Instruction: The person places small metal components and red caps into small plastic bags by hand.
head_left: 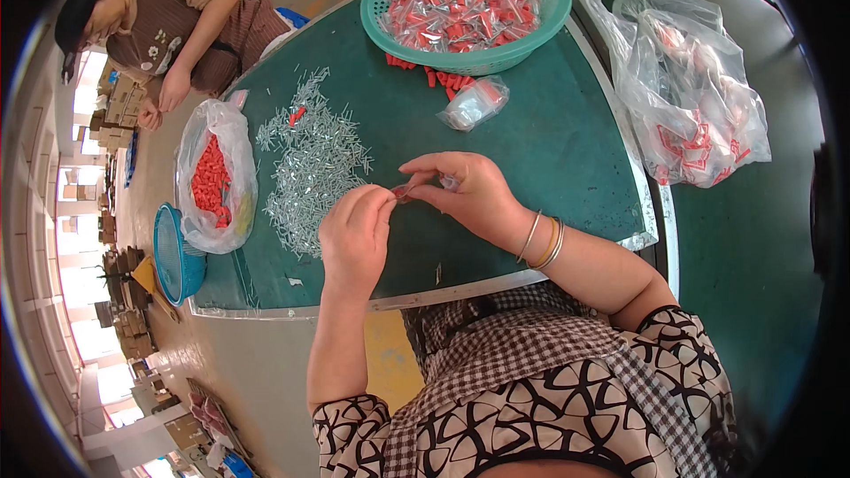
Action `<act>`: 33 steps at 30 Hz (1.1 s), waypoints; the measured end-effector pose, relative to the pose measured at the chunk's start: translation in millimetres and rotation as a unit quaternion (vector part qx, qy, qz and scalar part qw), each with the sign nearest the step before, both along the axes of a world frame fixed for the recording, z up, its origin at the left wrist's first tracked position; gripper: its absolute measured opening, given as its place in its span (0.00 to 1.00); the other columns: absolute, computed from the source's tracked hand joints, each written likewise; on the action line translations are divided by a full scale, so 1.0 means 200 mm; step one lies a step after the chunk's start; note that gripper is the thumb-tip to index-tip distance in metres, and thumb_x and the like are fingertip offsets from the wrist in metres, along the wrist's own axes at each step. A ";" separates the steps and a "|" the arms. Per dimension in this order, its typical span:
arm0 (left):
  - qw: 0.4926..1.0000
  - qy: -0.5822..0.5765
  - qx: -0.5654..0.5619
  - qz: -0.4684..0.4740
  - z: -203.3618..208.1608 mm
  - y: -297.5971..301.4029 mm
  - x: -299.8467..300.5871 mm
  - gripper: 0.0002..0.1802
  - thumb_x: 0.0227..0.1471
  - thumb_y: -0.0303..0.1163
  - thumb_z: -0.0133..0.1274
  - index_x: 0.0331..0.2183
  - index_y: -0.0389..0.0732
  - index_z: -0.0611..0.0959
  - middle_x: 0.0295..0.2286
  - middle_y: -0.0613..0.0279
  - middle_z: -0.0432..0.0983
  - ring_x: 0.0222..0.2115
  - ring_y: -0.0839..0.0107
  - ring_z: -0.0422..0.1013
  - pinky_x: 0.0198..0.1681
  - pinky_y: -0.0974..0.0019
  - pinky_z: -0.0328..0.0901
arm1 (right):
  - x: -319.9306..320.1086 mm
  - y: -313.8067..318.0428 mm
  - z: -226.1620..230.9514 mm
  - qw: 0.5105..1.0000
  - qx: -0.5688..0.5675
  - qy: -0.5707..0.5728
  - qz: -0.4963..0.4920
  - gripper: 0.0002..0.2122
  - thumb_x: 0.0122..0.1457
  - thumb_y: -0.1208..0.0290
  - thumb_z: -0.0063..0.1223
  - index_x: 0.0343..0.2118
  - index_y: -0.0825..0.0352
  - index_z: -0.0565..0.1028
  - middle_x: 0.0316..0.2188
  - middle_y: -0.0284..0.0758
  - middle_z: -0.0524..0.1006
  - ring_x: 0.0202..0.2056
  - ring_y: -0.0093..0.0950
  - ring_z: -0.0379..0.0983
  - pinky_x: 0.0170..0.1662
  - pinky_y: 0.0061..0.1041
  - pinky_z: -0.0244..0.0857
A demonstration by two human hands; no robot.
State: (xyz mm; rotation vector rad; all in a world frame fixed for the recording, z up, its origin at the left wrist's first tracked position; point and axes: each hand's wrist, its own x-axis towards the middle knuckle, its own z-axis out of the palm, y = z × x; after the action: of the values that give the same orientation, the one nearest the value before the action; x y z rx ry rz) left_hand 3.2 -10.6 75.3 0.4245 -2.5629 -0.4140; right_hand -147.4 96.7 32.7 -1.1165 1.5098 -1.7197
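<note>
My left hand (356, 232) and my right hand (471, 192) meet over the middle of the green table. Between their fingertips they pinch a small clear plastic bag (402, 194), which has a reddish tint. Some crumpled clear plastic (450, 182) also shows in the curl of my right hand. Left of my hands spreads a heap of small silvery metal pins (310, 173), with a red piece lying on it. Beyond my right hand are a stack of clear bags (475, 104) and several loose red plastic tubes (447, 81).
A green basket (376, 31) at the far edge holds bagged red pieces. At left stand a plastic bag of red pieces (211, 179) and a blue basket (181, 257). A filled carrier bag (686, 80) lies at right. Another person (177, 26) sits at far left.
</note>
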 end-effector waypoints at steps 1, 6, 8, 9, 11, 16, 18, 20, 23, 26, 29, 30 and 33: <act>1.000 0.012 0.010 0.006 0.00 0.01 0.01 0.06 0.48 0.20 0.57 0.32 0.35 0.79 0.29 0.55 0.77 0.28 0.58 0.75 0.31 0.63 0.69 | 0.00 0.01 0.00 0.999 0.020 -0.015 0.022 0.08 0.55 0.76 0.60 0.37 0.70 0.80 0.29 0.37 0.81 0.32 0.30 0.80 0.36 0.22 0.71; 0.999 0.042 0.033 0.002 -0.01 0.02 -0.01 0.08 0.47 0.19 0.58 0.33 0.36 0.80 0.30 0.56 0.78 0.29 0.61 0.75 0.32 0.64 0.69 | 0.01 0.02 -0.01 0.999 0.022 0.003 0.027 0.06 0.55 0.76 0.60 0.36 0.69 0.80 0.30 0.34 0.79 0.29 0.24 0.77 0.33 0.20 0.69; 0.995 0.064 0.074 0.011 -0.01 0.03 -0.02 0.09 0.47 0.19 0.59 0.34 0.37 0.80 0.30 0.57 0.78 0.29 0.60 0.76 0.32 0.64 0.69 | 0.01 0.02 0.00 0.999 0.007 -0.032 0.028 0.05 0.55 0.77 0.60 0.35 0.67 0.81 0.30 0.32 0.78 0.27 0.21 0.74 0.29 0.18 0.68; 0.989 0.066 0.127 0.029 -0.01 0.04 -0.02 0.09 0.46 0.18 0.59 0.33 0.36 0.81 0.29 0.57 0.78 0.28 0.63 0.76 0.32 0.65 0.69 | 0.02 0.03 0.02 0.997 0.016 -0.061 0.040 0.05 0.56 0.77 0.59 0.34 0.69 0.80 0.31 0.35 0.79 0.29 0.22 0.76 0.32 0.20 0.70; 0.980 0.068 0.181 0.045 -0.01 0.04 -0.02 0.08 0.46 0.18 0.59 0.32 0.36 0.81 0.29 0.58 0.78 0.28 0.65 0.76 0.31 0.67 0.69 | 0.02 0.03 0.01 0.995 0.024 -0.088 0.051 0.05 0.56 0.77 0.59 0.34 0.70 0.80 0.31 0.37 0.79 0.32 0.24 0.78 0.35 0.22 0.72; 0.980 0.054 0.189 0.029 -0.03 0.02 -0.02 0.06 0.45 0.17 0.59 0.30 0.34 0.81 0.28 0.58 0.77 0.26 0.68 0.74 0.31 0.70 0.69 | 0.03 0.02 -0.03 0.996 -0.002 -0.071 0.044 0.05 0.55 0.77 0.60 0.34 0.70 0.79 0.30 0.37 0.78 0.31 0.25 0.78 0.34 0.22 0.72; 0.981 0.053 0.187 0.025 -0.03 0.03 -0.02 0.06 0.45 0.16 0.59 0.30 0.34 0.81 0.28 0.58 0.77 0.26 0.68 0.74 0.31 0.70 0.68 | 0.03 0.02 -0.03 0.999 -0.001 -0.036 0.029 0.05 0.54 0.77 0.60 0.34 0.70 0.79 0.30 0.37 0.78 0.30 0.26 0.77 0.34 0.23 0.71; 0.982 0.052 0.183 0.022 -0.03 0.03 -0.02 0.06 0.45 0.16 0.59 0.30 0.34 0.81 0.28 0.58 0.77 0.26 0.68 0.74 0.31 0.70 0.68 | 0.03 0.02 -0.02 1.000 -0.002 0.000 0.015 0.05 0.54 0.76 0.61 0.33 0.69 0.79 0.29 0.37 0.78 0.30 0.26 0.77 0.33 0.24 0.71; 0.979 0.055 0.194 0.024 -0.03 0.03 -0.03 0.06 0.45 0.16 0.59 0.30 0.34 0.80 0.27 0.58 0.77 0.26 0.68 0.74 0.30 0.70 0.68 | 0.02 0.03 0.00 0.999 0.016 0.044 0.008 0.05 0.53 0.75 0.61 0.32 0.68 0.79 0.28 0.36 0.78 0.29 0.28 0.76 0.32 0.24 0.69; 0.982 0.037 0.184 0.018 -0.03 0.03 -0.03 0.06 0.45 0.16 0.58 0.29 0.34 0.80 0.27 0.59 0.76 0.25 0.68 0.73 0.30 0.69 0.68 | 0.02 0.03 -0.01 0.999 0.019 0.045 0.003 0.04 0.53 0.75 0.61 0.31 0.68 0.79 0.27 0.36 0.77 0.29 0.28 0.76 0.31 0.24 0.69; 0.983 0.036 0.177 0.019 -0.03 0.02 -0.02 0.06 0.46 0.17 0.58 0.29 0.34 0.80 0.27 0.59 0.76 0.25 0.70 0.73 0.30 0.70 0.68 | 0.02 0.03 -0.01 1.000 -0.002 0.014 0.010 0.05 0.55 0.75 0.60 0.32 0.70 0.78 0.27 0.35 0.79 0.27 0.25 0.77 0.31 0.22 0.69; 0.978 0.036 0.203 0.024 -0.03 0.02 -0.01 0.05 0.47 0.17 0.58 0.30 0.33 0.80 0.27 0.61 0.75 0.26 0.72 0.72 0.31 0.72 0.67 | 0.01 0.03 0.01 0.999 0.029 -0.042 0.017 0.05 0.56 0.74 0.59 0.32 0.70 0.78 0.27 0.35 0.80 0.27 0.22 0.77 0.30 0.21 0.69; 0.968 0.039 0.245 0.037 -0.04 0.00 0.01 0.04 0.49 0.18 0.57 0.31 0.33 0.79 0.28 0.64 0.74 0.27 0.77 0.70 0.32 0.75 0.65 | 0.00 0.03 0.03 0.988 0.066 -0.136 0.031 0.06 0.58 0.73 0.58 0.32 0.72 0.77 0.26 0.33 0.81 0.26 0.17 0.76 0.29 0.18 0.69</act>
State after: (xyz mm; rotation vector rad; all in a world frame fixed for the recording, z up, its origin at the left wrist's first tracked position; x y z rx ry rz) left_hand 6.1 -10.0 67.6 0.6586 -2.3411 -1.0218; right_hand -147.0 103.3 39.6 -0.8150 1.3809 -1.6303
